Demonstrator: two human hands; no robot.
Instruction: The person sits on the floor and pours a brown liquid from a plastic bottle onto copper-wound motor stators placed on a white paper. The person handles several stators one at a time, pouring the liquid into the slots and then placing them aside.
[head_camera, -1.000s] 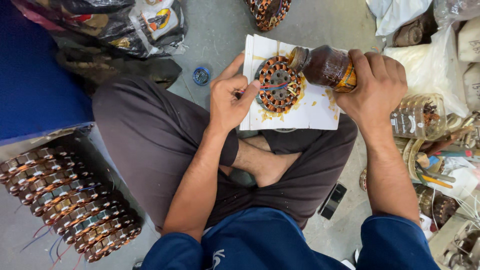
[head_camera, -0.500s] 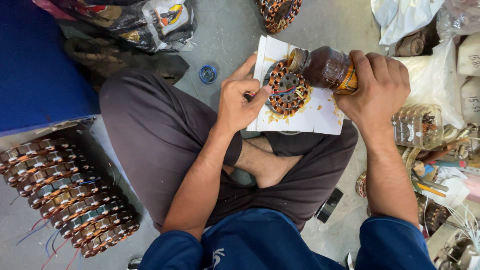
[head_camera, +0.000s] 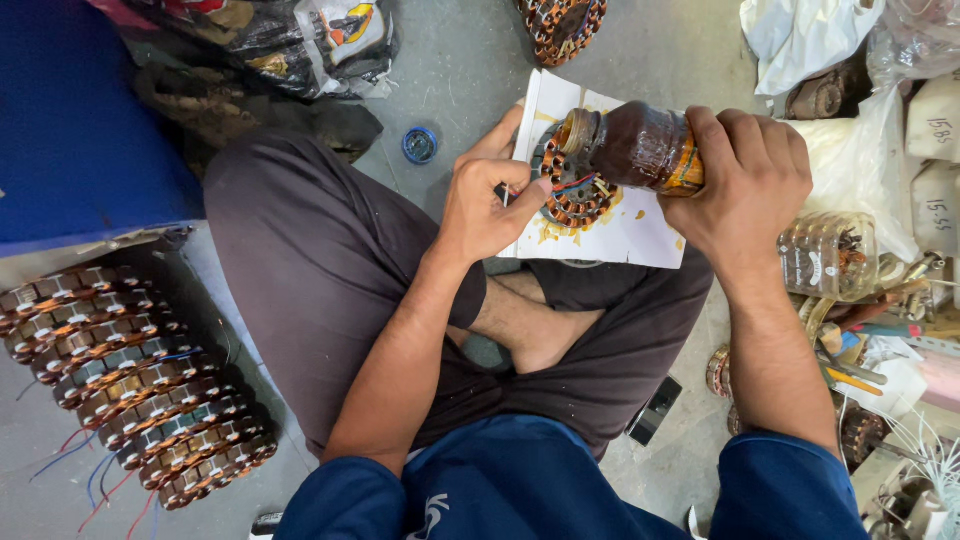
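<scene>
- The person sits cross-legged on the floor with a white sheet of paper (head_camera: 640, 235) laid over the right knee; a round copper-wound stator (head_camera: 572, 190) lies on that sheet, toward its upper left corner.
- The right hand (head_camera: 750, 185) is wrapped tight around a dark brown bottle (head_camera: 640, 148), tipped on its side so the open mouth sits just over the stator's upper edge.
- The left hand (head_camera: 485, 205) is curled narrow, thumb and forefinger pinched on something thin at the stator's left rim; what it pinches is too small to tell, though red and blue leads show beside it.
- Done well, the step likely calls for a slow, shallow tilt so the liquid lands on the windings rather than the paper, which already carries yellow stains near its lower edge; the left hand should steady the stator and keep the leads clear.
- Against the frame half a second earlier, the bottle sits lower and closer over the stator, and the left fingers have drawn in from the sheet's left edge to the rim.
- A row of finished stators (head_camera: 130, 385) lies well apart at the person's left side.
</scene>
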